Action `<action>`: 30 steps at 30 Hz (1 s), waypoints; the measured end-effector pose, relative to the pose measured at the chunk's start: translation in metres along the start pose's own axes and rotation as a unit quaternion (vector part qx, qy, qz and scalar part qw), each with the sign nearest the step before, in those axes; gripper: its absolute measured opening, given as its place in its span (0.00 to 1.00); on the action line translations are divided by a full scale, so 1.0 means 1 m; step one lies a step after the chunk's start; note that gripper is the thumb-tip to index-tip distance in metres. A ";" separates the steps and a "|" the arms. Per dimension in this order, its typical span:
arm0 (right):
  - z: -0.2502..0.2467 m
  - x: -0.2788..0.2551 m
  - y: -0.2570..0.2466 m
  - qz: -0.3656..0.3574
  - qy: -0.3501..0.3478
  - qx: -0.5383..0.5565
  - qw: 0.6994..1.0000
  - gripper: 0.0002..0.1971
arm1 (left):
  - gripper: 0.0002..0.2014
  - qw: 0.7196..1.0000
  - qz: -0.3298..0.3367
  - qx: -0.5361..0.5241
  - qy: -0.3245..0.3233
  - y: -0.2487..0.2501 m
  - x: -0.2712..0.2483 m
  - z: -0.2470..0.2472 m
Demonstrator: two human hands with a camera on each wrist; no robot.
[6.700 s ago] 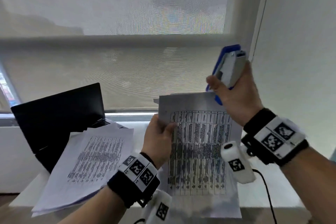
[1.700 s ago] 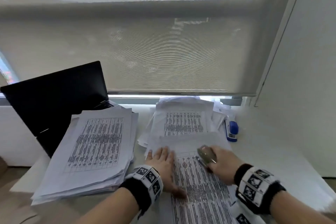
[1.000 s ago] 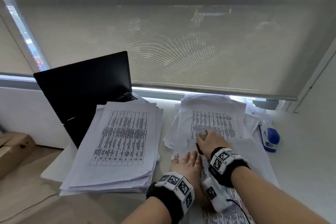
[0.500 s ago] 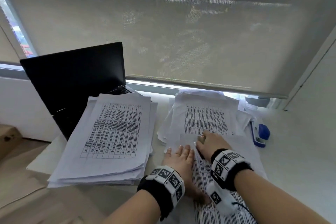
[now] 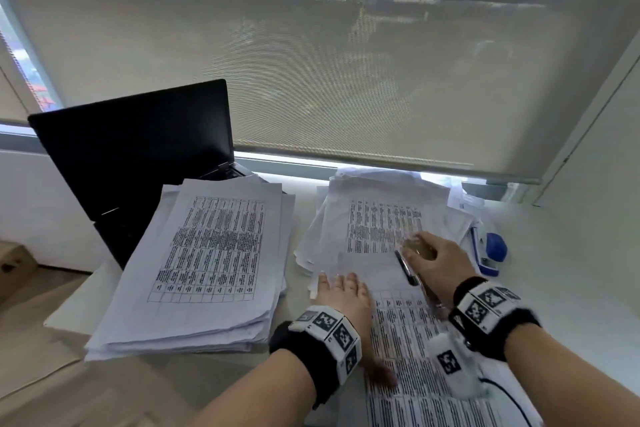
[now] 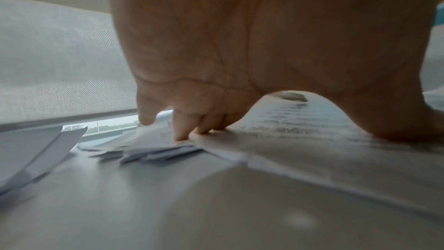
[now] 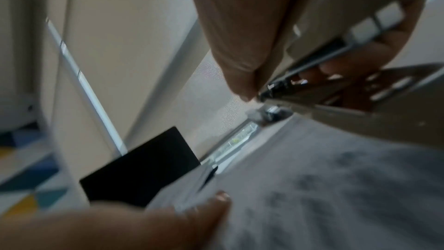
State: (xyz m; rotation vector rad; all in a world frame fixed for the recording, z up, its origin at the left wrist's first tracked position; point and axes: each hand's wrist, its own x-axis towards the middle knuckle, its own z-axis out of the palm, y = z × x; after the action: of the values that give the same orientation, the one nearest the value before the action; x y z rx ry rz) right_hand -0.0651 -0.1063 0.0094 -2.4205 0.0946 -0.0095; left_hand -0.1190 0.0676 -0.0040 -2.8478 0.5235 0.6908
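A set of printed table sheets [image 5: 408, 340] lies flat on the white desk in front of me. My left hand [image 5: 343, 291] presses on its left edge with straight fingers; in the left wrist view the fingertips [image 6: 192, 132] bear down on the paper [image 6: 312, 149]. My right hand [image 5: 440, 263] grips a grey metal stapler [image 5: 406, 269] over the sheets' top margin. In the right wrist view the stapler [image 7: 336, 86], its jaws slightly apart, is held between thumb [image 7: 240, 54] and fingers.
A tall paper stack [image 5: 211, 253] lies at left, partly on an open black laptop [image 5: 138, 142]. A looser pile [image 5: 381, 218] sits behind my hands. A blue stapler [image 5: 491, 250] lies at right. A roller blind covers the window behind.
The sheets, once held up with the blue stapler at their corner, now lie on the desk. In the last half second my right hand with the grey stapler has shifted slightly right.
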 end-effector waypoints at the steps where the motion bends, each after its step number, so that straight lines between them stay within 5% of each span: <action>1: -0.005 -0.005 0.008 -0.003 -0.027 -0.035 0.999 0.26 | 0.70 1.000 0.007 0.003 -0.005 0.002 -0.002 -0.004; 6: -0.008 -0.023 0.024 -0.025 -0.072 -0.159 0.984 0.18 | 0.68 0.999 0.016 -0.025 -0.033 0.012 -0.006 -0.012; 23: 0.021 0.015 0.012 0.081 -0.018 -0.117 0.990 0.15 | 0.69 1.000 0.008 -0.008 -0.023 0.015 0.008 -0.004; 27: 0.022 0.018 0.014 0.076 -0.003 -0.115 0.990 0.17 | 0.52 0.996 0.006 -0.063 0.058 0.006 0.010 -0.018; 30: 0.021 0.017 0.015 0.069 0.000 -0.111 0.991 0.18 | 0.51 0.962 -0.090 -0.220 0.132 -0.017 0.022 -0.027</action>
State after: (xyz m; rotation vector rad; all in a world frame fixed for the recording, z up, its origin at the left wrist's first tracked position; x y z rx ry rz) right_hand -0.0485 -0.1047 -0.0165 -2.6305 0.2775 0.0666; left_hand -0.0828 0.0703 0.0107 -3.3769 0.1475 0.4401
